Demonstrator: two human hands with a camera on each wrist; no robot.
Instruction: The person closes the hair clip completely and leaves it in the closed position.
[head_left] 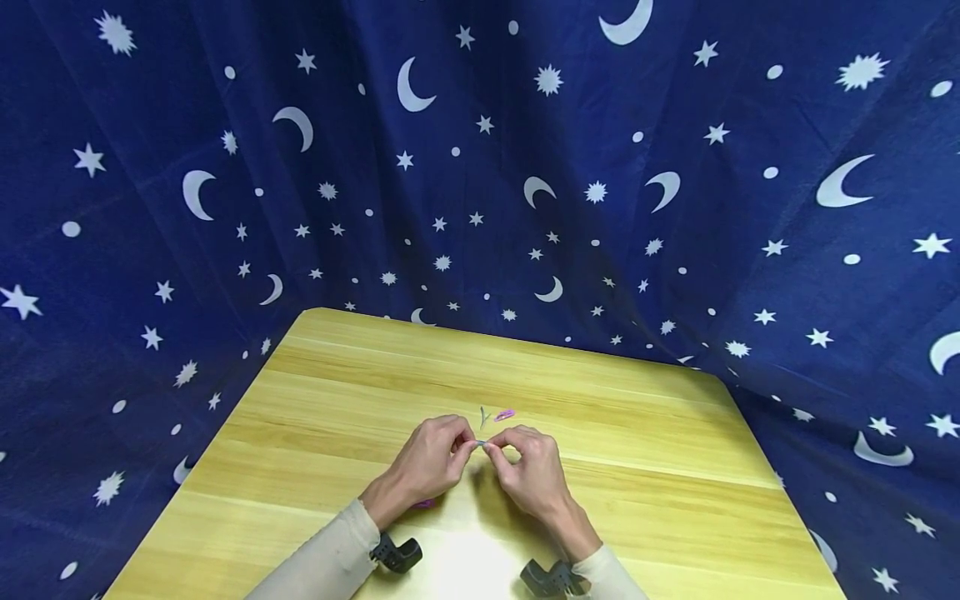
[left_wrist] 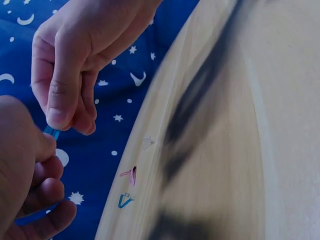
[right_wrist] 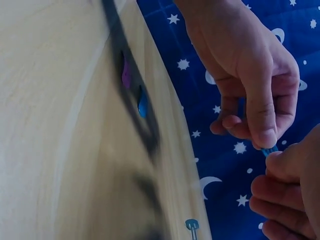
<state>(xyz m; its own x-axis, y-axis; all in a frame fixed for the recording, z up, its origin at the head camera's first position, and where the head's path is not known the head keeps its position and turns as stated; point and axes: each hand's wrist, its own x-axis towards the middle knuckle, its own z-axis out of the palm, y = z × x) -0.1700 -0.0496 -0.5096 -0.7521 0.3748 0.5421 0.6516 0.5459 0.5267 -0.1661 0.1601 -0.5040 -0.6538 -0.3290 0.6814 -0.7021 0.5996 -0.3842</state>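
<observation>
In the head view my left hand (head_left: 431, 454) and right hand (head_left: 531, 467) meet above the middle of the table. Thumb and fingers of each pinch one end of a small blue hair clip (head_left: 482, 442), mostly hidden by the fingertips. The left wrist view shows the blue clip between the near left hand (left_wrist: 22, 165) and the right hand (left_wrist: 75, 70). Just beyond the hands lie a grey-blue clip (head_left: 483, 418), spread in a V, and a pink clip (head_left: 505, 414). A purple clip (head_left: 424, 503) shows partly from under the left wrist.
The wooden table (head_left: 637, 433) is bordered by a dark blue curtain (head_left: 480, 150) with moons and stars. Purple (right_wrist: 126, 75) and blue (right_wrist: 142, 103) teardrop clips lie on the table in the right wrist view. Black wrist mounts (head_left: 397, 553) hang at both cuffs.
</observation>
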